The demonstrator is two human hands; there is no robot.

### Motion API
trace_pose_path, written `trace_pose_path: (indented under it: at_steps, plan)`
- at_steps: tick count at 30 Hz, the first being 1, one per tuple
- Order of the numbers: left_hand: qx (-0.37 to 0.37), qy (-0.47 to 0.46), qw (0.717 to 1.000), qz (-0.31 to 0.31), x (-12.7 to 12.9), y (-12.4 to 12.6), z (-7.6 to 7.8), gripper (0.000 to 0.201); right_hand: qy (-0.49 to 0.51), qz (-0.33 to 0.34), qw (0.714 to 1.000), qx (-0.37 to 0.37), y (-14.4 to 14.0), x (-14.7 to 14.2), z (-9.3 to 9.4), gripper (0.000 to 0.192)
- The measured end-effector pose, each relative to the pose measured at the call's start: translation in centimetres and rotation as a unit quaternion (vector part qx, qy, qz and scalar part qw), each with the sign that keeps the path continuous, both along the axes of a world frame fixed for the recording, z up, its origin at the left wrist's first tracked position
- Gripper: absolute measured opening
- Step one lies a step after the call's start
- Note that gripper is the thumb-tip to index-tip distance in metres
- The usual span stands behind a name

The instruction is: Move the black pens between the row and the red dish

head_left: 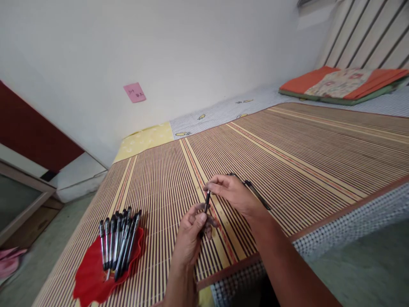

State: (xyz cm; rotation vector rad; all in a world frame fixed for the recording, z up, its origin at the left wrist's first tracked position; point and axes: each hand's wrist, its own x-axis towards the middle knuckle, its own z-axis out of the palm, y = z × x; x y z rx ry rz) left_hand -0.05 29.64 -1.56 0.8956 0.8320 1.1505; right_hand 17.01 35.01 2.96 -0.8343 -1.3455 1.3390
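Note:
A black pen [207, 202] stands tilted between my two hands, over the striped bamboo mat [159, 179]. My left hand [191, 230] is closed around its lower part, thumb on top. At the pen's upper end, the fingers of my right hand [225, 189] pinch the tip; whether they hold a separate small part there is too small to tell. Just beyond my right wrist, black pens [257, 195] lie on the mat, partly hidden by the hand. To the left, several clear-barrelled pens with black caps [118, 238] rest in a pile on a red scalloped cloth [92, 273].
The mat covers a bed with a checked sheet [211, 117] beneath. A folded orange and floral quilt [343, 85] lies at the far right. A pink note [134, 92] is stuck on the white wall. The bed's front edge [319, 221] runs close by my right forearm.

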Motion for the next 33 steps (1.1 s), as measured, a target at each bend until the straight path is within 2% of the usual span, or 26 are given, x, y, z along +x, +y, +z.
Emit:
trace_pose_path:
  at_steps: [7, 13, 17, 22, 25, 28, 33]
  plan:
    - [-0.016, 0.007, 1.0, 0.013, 0.3, 0.0, 0.6, 0.037, -0.001, 0.002, 1.0, 0.01, 0.2, 0.1, -0.3, 0.017]
    - [-0.012, 0.002, 1.0, -0.002, 0.3, 0.0, 0.3, 0.036, 0.009, -0.027, 1.0, -0.014, 0.2, -0.2, -0.4, 0.028]
    - [-0.011, 0.002, 1.0, -0.001, 0.2, 0.0, 0.3, 0.036, 0.009, -0.013, 1.0, -0.013, 0.1, 0.0, -0.1, 0.025]
    - [-0.008, 0.017, 1.0, -0.011, 0.1, 0.0, 0.2, 0.035, -0.014, 0.002, 1.0, 0.0, 0.5, 0.0, -1.0, 0.019]
    - [0.0, 0.02, 1.0, -0.017, 0.1, 0.1, 0.0, 0.033, -0.006, -0.021, 1.0, -0.009, 0.5, -0.1, -1.1, 0.023]
    - [0.005, 0.014, 1.0, -0.016, 0.1, 0.2, -0.1, 0.032, 0.009, -0.014, 1.0, -0.017, 0.2, -0.1, -0.6, 0.026]
    - [0.014, 0.017, 1.0, -0.017, 0.2, 0.1, 0.0, 0.032, 0.004, 0.006, 1.0, -0.004, 0.3, 0.0, -0.6, 0.016]
